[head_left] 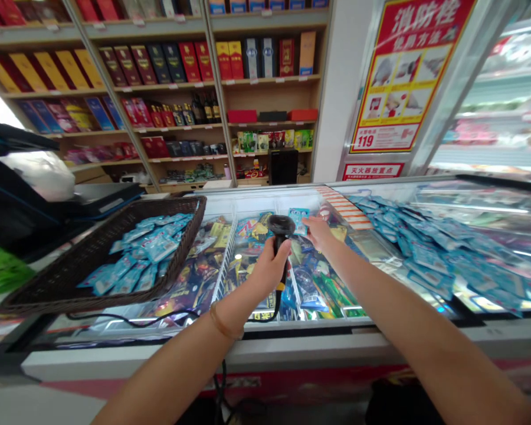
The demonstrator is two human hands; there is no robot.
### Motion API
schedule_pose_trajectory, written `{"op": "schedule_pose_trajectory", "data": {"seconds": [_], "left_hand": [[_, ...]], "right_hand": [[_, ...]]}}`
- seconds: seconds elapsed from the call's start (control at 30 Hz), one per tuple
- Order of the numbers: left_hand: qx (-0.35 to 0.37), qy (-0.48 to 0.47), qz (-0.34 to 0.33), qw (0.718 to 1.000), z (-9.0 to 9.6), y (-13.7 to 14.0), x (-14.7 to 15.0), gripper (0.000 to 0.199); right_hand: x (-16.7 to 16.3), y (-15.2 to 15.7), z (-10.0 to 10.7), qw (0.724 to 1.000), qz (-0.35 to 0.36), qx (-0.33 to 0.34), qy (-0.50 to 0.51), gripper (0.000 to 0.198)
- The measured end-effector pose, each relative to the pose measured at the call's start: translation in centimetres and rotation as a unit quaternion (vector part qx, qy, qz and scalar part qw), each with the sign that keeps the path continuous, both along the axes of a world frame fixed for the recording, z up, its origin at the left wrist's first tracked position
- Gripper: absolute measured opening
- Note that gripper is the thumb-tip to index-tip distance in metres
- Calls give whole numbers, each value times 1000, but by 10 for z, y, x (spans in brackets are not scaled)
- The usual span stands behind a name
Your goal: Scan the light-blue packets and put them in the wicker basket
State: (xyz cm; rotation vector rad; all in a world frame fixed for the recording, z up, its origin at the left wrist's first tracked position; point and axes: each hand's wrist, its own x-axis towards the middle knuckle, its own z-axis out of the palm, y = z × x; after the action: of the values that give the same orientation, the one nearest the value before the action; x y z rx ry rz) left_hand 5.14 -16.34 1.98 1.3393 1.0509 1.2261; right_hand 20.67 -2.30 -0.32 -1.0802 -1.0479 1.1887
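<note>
My left hand point(272, 265) is wrapped round the handle of a black barcode scanner point(281, 227), whose head points away from me. Its cable hangs down from the grip. Just right of the scanner, my right hand point(320, 232) pinches a small blue packet point(298, 219) by its right edge, above the glass freezer top. Many similar blue packets point(425, 236) lie in a spread-out heap on the glass to the right. More blue packets point(148, 251) fill part of a dark brown woven basket point(183, 254) on the left.
Under the glass, the chest freezer point(327, 345) holds colourful wrapped goods divided by white wire racks. A black cable point(137, 323) runs along its front edge. Orange-striped strips point(345, 206) lie beside the right heap. Shelves of boxes point(159, 65) stand behind, and dark counter equipment point(17, 177) is at left.
</note>
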Motion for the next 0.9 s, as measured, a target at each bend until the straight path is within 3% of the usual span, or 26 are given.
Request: {"op": "schedule_pose_trajectory", "data": {"seconds": [0.1, 0.27, 0.4, 0.53, 0.67, 0.8, 0.9], "left_hand": [[-3, -7, 79, 997, 24, -8, -22, 42], [51, -48, 208, 976, 58, -19, -86, 42], [77, -106, 300, 945, 69, -26, -132, 43], [85, -132, 332, 930, 72, -32, -149, 43], [75, -149, 298, 940, 68, -31, -136, 45], [74, -153, 252, 952, 61, -17, -105, 47], [71, -159, 211, 962, 55, 1, -75, 48]], "right_hand": [[-44, 1, 4, 997, 25, -69, 38, 25], [-143, 2, 45, 985, 138, -64, 80, 20], [-219, -2, 84, 974, 207, -47, 82, 21], [-257, -11, 98, 965, 255, -24, 55, 24], [-234, -19, 81, 975, 220, -15, -29, 29], [-169, -20, 50, 975, 150, 19, -163, 48], [-107, -14, 30, 963, 69, 40, -259, 51]]}}
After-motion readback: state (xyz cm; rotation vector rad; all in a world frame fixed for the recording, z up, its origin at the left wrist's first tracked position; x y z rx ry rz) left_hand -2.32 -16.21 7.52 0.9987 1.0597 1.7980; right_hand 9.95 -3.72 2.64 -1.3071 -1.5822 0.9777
